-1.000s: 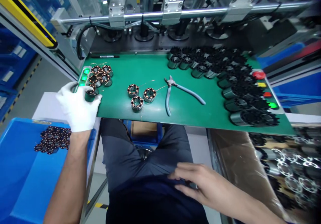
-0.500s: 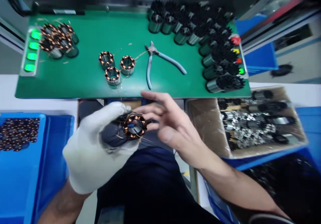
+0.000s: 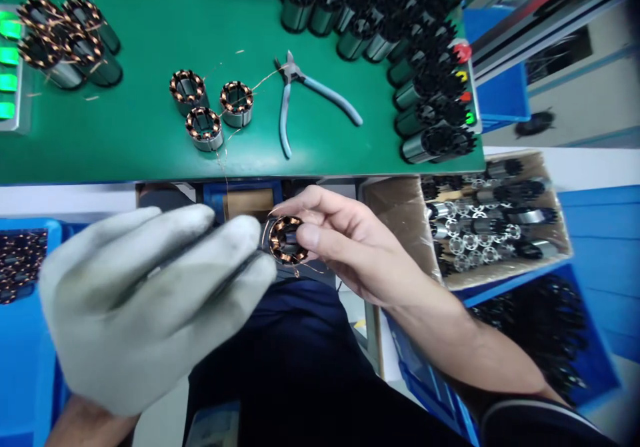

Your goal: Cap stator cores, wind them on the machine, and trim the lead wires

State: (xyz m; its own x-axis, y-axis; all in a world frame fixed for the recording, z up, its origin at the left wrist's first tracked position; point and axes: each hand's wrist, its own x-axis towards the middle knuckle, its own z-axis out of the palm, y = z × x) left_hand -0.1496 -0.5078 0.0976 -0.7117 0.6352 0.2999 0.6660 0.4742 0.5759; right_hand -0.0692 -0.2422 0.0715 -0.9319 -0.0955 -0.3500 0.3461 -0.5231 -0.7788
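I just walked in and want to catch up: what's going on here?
A person's bare right hand holds a copper-wound ring above the lap. The gloved left hand is right beside it; whether it touches is unclear. On the green tabletop, three similar rings stand near spread-open cutters, with a cluster of wound cylinders at left and many black-toothed cylinders at right.

The gloved left hand [image 3: 150, 307] points rightward, fingers [image 3: 230, 243] extended and slightly parted. The bare right hand [image 3: 355, 247] faces it, thumb [image 3: 320, 239] pinching toward bent fingers, forearm [image 3: 450, 333] slanting in from lower right.
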